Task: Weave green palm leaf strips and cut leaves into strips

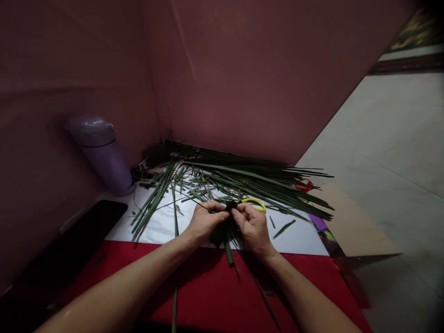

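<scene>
Both hands meet over the front of a white sheet [156,229], pinching a dark green piece of worked leaf strips [222,233]. My left hand [208,219] grips its left side, thumb and fingers closed. On the other side, my right hand [251,226] is closed on the same piece. Loose strip ends hang below the hands toward the red cloth. The yellow handle loop of what look like scissors [255,201] shows just behind my right hand; the rest is hidden. Cut leaf bits [284,228] lie to the right.
A bundle of long green leaves [263,178] stretches along the back and overhangs the right edge. Shorter strips [152,203] lie at left. A purple bottle [107,157] and a black phone-like slab [93,231] stand left. Red cloth [208,286] covers the front; cardboard [357,226] is at right.
</scene>
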Available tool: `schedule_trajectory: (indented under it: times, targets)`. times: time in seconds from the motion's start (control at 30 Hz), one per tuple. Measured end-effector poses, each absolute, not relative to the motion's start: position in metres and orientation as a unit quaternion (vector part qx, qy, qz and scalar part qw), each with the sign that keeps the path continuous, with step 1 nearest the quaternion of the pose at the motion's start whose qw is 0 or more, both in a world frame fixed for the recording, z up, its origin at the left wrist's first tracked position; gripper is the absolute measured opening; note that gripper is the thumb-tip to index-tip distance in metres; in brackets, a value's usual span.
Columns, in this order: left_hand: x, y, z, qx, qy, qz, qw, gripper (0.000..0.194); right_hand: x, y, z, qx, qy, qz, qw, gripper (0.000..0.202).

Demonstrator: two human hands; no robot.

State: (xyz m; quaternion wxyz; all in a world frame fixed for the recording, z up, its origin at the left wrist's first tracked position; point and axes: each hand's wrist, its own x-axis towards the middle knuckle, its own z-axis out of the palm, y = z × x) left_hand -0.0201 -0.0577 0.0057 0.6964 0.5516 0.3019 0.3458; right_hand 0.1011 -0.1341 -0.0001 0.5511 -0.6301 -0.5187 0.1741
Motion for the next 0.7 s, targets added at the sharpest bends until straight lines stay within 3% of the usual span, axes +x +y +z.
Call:
schedule_trajectory:
  times: [0.3, 0.7]
  targets:
    - [-0.0201, -0.061, 0.0058, 0.51, 0.303, 0.317, 0.74, 0.02, 0.1035, -0.1297, -0.0002, -0.608, -0.467, 0.263, 0.586, 0.025]
    - [-0.0189, -0.0601, 0.004, 0.503, 0.319, 0.328, 0.733, 0.02, 0.1034, -0.1296, -0.0031, -0.61, -0.448, 0.281, 0.59, 0.025]
